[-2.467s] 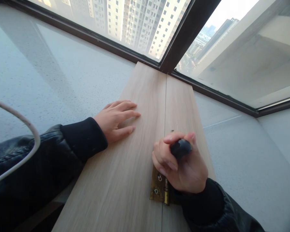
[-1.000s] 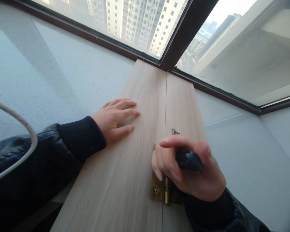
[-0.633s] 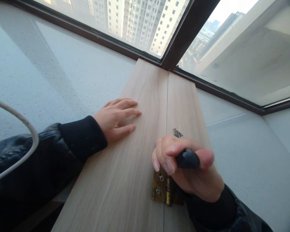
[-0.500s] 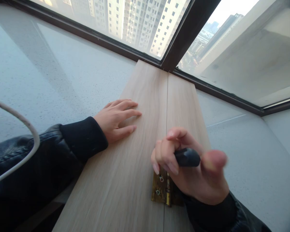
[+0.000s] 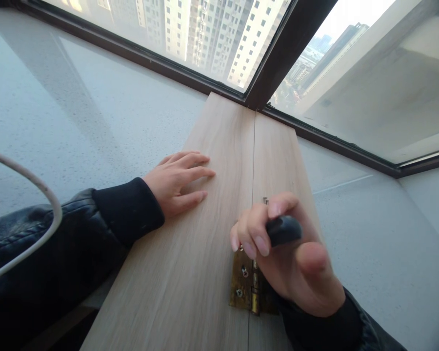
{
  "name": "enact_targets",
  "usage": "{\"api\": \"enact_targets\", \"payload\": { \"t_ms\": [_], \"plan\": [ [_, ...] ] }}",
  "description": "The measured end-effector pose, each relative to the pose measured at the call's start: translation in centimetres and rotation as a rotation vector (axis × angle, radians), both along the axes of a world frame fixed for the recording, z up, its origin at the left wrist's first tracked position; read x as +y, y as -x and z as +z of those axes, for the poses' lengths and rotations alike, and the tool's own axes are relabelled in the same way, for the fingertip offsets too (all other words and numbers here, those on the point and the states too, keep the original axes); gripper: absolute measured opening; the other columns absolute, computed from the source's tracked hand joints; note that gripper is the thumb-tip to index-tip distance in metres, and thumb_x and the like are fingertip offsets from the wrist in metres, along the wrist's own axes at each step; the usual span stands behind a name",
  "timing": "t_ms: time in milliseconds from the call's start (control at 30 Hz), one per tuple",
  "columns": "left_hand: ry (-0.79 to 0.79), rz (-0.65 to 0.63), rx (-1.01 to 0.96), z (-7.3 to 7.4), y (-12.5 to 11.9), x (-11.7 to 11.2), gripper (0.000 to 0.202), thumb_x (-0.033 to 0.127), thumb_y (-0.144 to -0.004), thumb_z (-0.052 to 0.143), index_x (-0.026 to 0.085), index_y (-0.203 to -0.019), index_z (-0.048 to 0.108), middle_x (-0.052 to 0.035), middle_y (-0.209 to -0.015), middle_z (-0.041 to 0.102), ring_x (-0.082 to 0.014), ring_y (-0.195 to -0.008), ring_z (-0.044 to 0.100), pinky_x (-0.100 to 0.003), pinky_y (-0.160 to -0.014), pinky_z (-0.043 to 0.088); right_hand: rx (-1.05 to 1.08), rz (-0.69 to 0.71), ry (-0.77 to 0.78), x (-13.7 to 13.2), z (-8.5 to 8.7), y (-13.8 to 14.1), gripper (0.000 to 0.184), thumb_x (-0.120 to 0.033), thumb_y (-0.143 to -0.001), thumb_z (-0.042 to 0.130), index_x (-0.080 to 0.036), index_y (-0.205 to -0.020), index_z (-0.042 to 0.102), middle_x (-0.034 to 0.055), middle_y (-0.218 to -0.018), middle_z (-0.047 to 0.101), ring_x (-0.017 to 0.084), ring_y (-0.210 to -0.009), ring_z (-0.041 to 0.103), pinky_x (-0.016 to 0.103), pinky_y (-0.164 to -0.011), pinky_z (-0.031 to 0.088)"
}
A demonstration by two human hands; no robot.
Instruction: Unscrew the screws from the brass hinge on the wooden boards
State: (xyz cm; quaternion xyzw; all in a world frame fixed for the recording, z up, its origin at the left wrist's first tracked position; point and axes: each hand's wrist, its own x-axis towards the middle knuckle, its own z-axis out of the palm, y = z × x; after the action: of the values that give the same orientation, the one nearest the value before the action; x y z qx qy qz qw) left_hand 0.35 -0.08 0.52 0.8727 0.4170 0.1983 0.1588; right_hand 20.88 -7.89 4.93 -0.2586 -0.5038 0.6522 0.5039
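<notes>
My left hand [image 5: 181, 181] lies flat on the left wooden board [image 5: 190, 263], fingers spread, nothing held. Over the seam between the two boards, my right hand [image 5: 278, 243] wraps its fingers round the black handle of a screwdriver [image 5: 286, 231]; the thumb sticks out toward me. The tool's shaft and tip are hidden behind the hand. Beneath that hand sits a worn brass hinge [image 5: 237, 280] across the seam, with cross-head screws in its left leaf. Most of its right leaf is covered. Just past the fingers, a small metal screw [image 5: 265, 200] shows.
The right-hand board [image 5: 278, 156] runs beside the left one up to the dark window frame [image 5: 256, 100]. Both rest over a speckled white sill [image 5: 95, 112]. At the left, a white cable [image 5: 46, 187] loops across my sleeve.
My right hand has turned slightly, with its thumb moved left and down and its index finger shifted on the handle. The small screw past the fingers has come into view. My left hand stays put.
</notes>
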Motion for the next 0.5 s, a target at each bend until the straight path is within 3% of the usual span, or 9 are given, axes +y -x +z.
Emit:
{"api": "enact_targets", "payload": {
  "t_ms": [67,133,267,367,500],
  "plan": [
    [0.002,-0.002,-0.001,0.0,0.0,0.0,0.044,0.037,-0.085,0.047,0.021,-0.125,0.056,-0.0105,-0.139,0.046,-0.0289,-0.132,0.035,-0.048,-0.107,0.030,-0.062,-0.065,-0.036,-0.2,-0.1,-0.4,0.020,-0.041,-0.080,0.067,-0.026,-0.093,0.062,0.0005,-0.084,0.053,0.016,-0.078,0.051,0.036,-0.076,0.041],
    [0.001,-0.001,0.001,0.0,0.0,0.0,0.044,0.038,-0.085,0.047,0.021,-0.124,0.056,-0.0103,-0.139,0.046,-0.0287,-0.132,0.035,-0.048,-0.107,0.030,-0.073,-0.069,-0.047,-0.2,-0.3,-0.7,0.019,-0.040,-0.080,0.068,-0.026,-0.092,0.067,0.0013,-0.086,0.053,0.017,-0.081,0.051,0.036,-0.078,0.040],
    [-0.005,0.001,0.000,0.0,0.0,0.1,0.043,0.037,-0.085,0.048,0.021,-0.124,0.056,-0.0099,-0.139,0.046,-0.0284,-0.132,0.035,-0.048,-0.107,0.030,0.034,0.019,-0.025,0.3,-0.7,-0.2,0.033,-0.048,-0.091,0.051,-0.024,-0.098,0.071,0.0004,-0.069,0.052,0.014,-0.064,0.048,0.033,-0.066,0.042],
    [-0.001,0.000,0.002,0.0,0.0,0.0,0.044,0.037,-0.085,0.048,0.021,-0.125,0.056,-0.0102,-0.139,0.046,-0.0288,-0.133,0.034,-0.049,-0.107,0.029,0.101,0.004,0.044,0.3,-0.5,0.5,0.040,-0.051,-0.094,0.042,-0.023,-0.104,0.068,-0.0018,-0.061,0.049,0.013,-0.056,0.043,0.033,-0.062,0.043],
    [-0.003,-0.002,0.001,-0.1,0.0,0.0,0.044,0.036,-0.085,0.047,0.020,-0.125,0.056,-0.0105,-0.139,0.045,-0.0294,-0.133,0.034,-0.049,-0.107,0.030,0.088,-0.090,0.031,0.1,-0.2,0.4,0.023,-0.046,-0.086,0.060,-0.025,-0.096,0.063,-0.0022,-0.071,0.049,0.013,-0.064,0.045,0.032,-0.065,0.042]
  ]
}}
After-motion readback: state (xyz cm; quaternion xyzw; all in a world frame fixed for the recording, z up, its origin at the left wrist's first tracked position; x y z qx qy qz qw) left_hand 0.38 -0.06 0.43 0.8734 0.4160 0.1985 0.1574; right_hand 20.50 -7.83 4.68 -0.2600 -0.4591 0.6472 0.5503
